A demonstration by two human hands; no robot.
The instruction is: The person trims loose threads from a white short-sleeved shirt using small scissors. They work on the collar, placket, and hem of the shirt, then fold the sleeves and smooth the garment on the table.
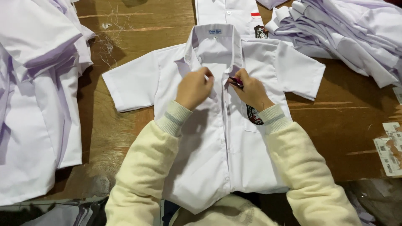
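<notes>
1. Head view: white short-sleeved shirt (217,138) lies flat and face up on the wooden tabletop (343,125), collar away from the person, hem hanging off the near edge.
2. Left hand (194,88) is curled, fingertips pinching the left edge of the placket just below the collar (215,39).
3. Right hand (250,90) is closed around a dark red pen-like tool (235,82), its tip at the placket beside the left fingertips. Both hands meet at the top button area; cannot tell whether the button itself is fastened.
4. Dark embroidered badge (253,116) on the chest pocket is partly hidden under the right wrist.
5. To do this well, my read: keep the left pinch tight so the placket stays flat and taut, work the tool tip only on the spot pinched, and keep both front edges lined up with the row of buttons below.
6. Risk, as a judgement: a dragging sleeve cuff could shift the shirt off square.
7. Around it: stacked white shirts (37,104) at left, a heap of folded white shirts (347,33) upper right, another shirt (228,12) above the collar, loose threads (109,37), paper labels (389,150) at the right edge.
</notes>
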